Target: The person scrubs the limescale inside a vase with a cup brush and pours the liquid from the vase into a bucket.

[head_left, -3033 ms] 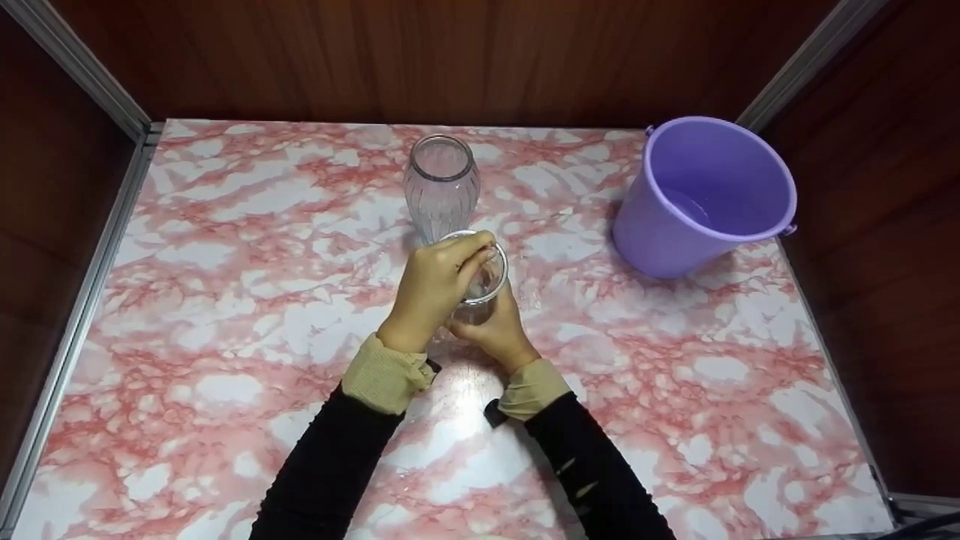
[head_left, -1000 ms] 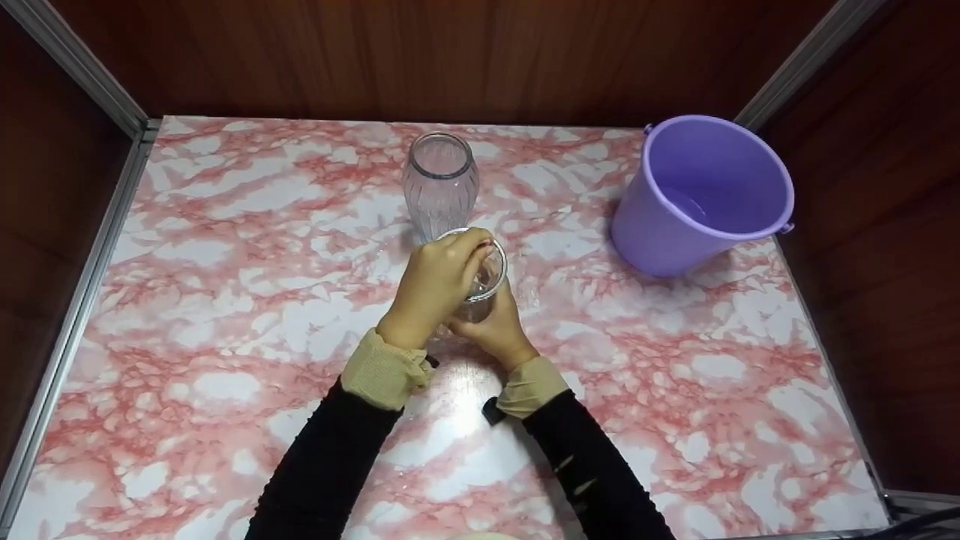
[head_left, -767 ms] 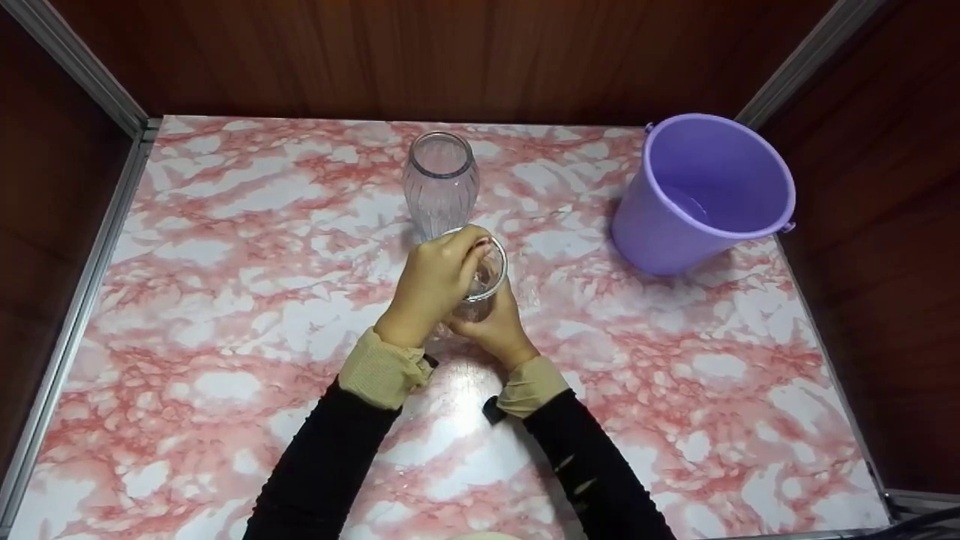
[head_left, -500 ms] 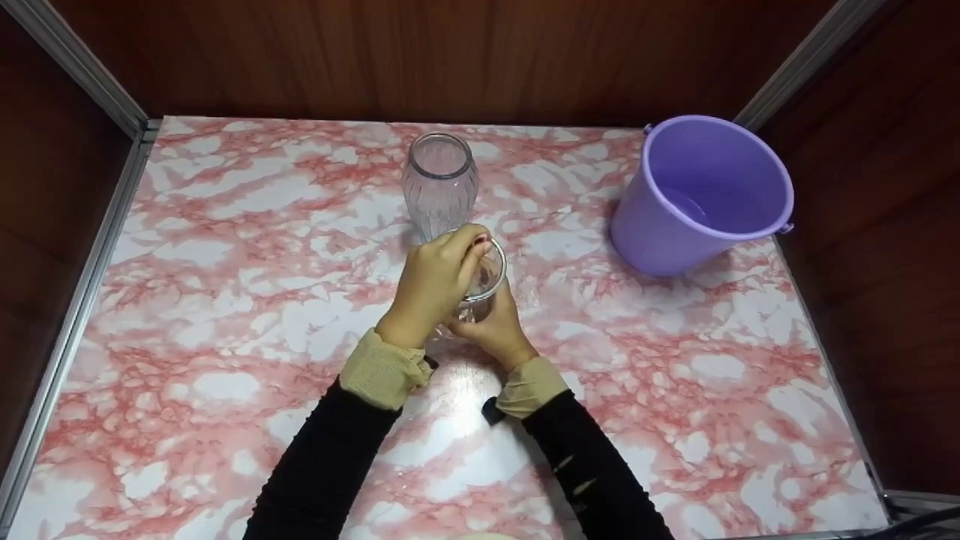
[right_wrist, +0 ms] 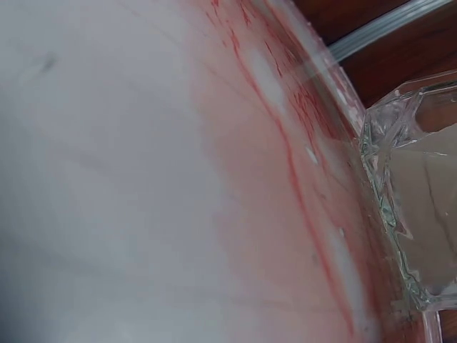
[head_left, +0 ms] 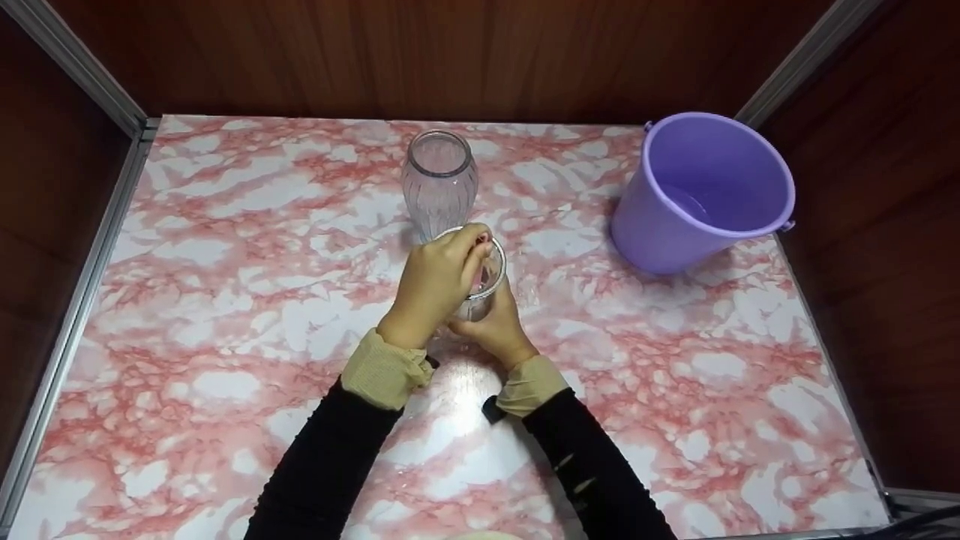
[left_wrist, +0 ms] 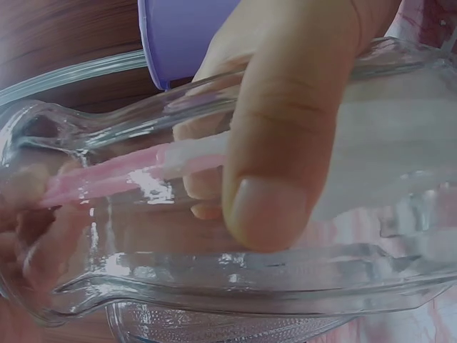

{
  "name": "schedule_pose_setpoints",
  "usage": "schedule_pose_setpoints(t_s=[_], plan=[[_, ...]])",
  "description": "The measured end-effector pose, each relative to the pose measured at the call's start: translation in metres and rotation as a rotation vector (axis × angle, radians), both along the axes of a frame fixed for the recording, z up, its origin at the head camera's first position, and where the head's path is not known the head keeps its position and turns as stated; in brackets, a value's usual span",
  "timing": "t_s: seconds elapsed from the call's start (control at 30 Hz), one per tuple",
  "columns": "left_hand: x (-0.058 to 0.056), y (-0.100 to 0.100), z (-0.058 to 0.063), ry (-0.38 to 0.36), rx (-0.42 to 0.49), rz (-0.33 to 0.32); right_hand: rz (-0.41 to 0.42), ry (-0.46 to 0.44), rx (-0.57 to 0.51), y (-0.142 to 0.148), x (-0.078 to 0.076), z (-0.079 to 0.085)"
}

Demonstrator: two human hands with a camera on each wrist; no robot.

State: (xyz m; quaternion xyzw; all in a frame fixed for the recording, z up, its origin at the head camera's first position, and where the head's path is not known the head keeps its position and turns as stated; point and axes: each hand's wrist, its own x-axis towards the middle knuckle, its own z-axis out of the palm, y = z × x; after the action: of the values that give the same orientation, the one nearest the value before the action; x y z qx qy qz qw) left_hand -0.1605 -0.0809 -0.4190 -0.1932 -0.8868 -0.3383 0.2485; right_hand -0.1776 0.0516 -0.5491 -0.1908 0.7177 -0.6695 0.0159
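My right hand (head_left: 499, 326) grips a clear glass vase (head_left: 504, 274) round its body, with the thumb (left_wrist: 278, 164) across the near side in the left wrist view. At the vase's mouth, my left hand (head_left: 429, 289) pinches the pink-and-white handle of a bottle brush (left_wrist: 107, 175) that reaches down inside. Its pale head shows only as a blur through the glass. The left fingers (left_wrist: 50, 243) show through the flared neck. A thick glass corner (right_wrist: 400, 193) stands at the right edge of the right wrist view.
Just behind the hands stands a second, ribbed glass vase (head_left: 441, 195), upright. A purple bucket (head_left: 660, 232) sits at the back right, with liquid low inside. The red-and-white marbled tabletop (head_left: 247, 315) is bounded by dark wood panels (head_left: 420, 60) and metal rails.
The left fingers shift a little at the vase's mouth, and a pink bit of the handle now shows inside the rim. The right hand, ribbed vase and bucket stay in place.
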Motion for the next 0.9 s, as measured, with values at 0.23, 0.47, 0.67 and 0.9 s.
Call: schedule_pose_setpoints(t_s=[0.23, 0.47, 0.67, 0.9], plan=[[-0.001, 0.001, -0.006, 0.083, 0.007, 0.014, 0.012, 0.051, -0.025, 0.001, -0.001, -0.003], [-0.002, 0.001, -0.010, 0.172, 0.065, -0.017, 0.024, 0.096, -0.034, 0.001, -0.002, -0.004], [-0.002, 0.000, -0.011, 0.235, 0.104, -0.055, 0.021, 0.099, -0.038, 0.001, -0.003, -0.004], [0.000, -0.001, -0.014, 0.318, 0.112, -0.082, -0.003, 0.119, 0.012, 0.001, -0.002, -0.006]])
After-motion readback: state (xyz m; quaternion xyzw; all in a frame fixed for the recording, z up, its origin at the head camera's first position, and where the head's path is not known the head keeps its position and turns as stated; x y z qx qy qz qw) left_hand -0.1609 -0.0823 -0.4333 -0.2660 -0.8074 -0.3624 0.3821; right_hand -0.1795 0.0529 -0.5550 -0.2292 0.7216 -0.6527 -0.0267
